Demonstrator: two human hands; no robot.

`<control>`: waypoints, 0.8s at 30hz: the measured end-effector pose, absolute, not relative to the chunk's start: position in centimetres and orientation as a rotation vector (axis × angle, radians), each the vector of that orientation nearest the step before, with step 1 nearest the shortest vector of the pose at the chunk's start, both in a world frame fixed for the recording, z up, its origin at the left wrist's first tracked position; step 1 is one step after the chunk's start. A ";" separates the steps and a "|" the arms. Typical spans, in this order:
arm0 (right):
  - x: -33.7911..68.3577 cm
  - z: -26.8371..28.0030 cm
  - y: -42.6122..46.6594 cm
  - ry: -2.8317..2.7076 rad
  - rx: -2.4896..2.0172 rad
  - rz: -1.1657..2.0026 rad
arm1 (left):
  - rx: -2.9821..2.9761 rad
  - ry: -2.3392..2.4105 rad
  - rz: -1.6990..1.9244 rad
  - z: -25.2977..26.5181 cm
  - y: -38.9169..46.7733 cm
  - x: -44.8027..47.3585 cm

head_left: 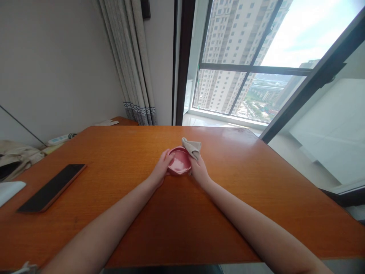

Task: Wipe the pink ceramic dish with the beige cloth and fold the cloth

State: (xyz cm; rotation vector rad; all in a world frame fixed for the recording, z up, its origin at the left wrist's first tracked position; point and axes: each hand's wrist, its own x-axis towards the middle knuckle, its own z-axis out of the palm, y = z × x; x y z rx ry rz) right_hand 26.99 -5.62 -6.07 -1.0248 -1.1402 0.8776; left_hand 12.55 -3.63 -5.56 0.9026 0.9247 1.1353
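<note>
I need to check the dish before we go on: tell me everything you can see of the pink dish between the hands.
The pink dish is small, round and shallow, with a glossy, ceramic-looking surface that catches the window light. It is tilted up toward the camera, its near edge down at the orange wooden table. The left hand grips its left rim. The right hand holds a beige cloth against its upper right rim.

Two hands on show, left hand (162,164) and right hand (199,169). One pink bowl (179,161), one cloth (192,147), one phone (53,187) and one table (256,190). One curtain (134,68) hangs, one window (245,61) beyond, and one power strip (61,138) sits far left.
</note>
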 end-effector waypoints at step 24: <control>24.2 -7.1 -6.1 -0.782 -0.950 1.374 | 0.538 0.826 1.288 -4.8 -3.3 12.4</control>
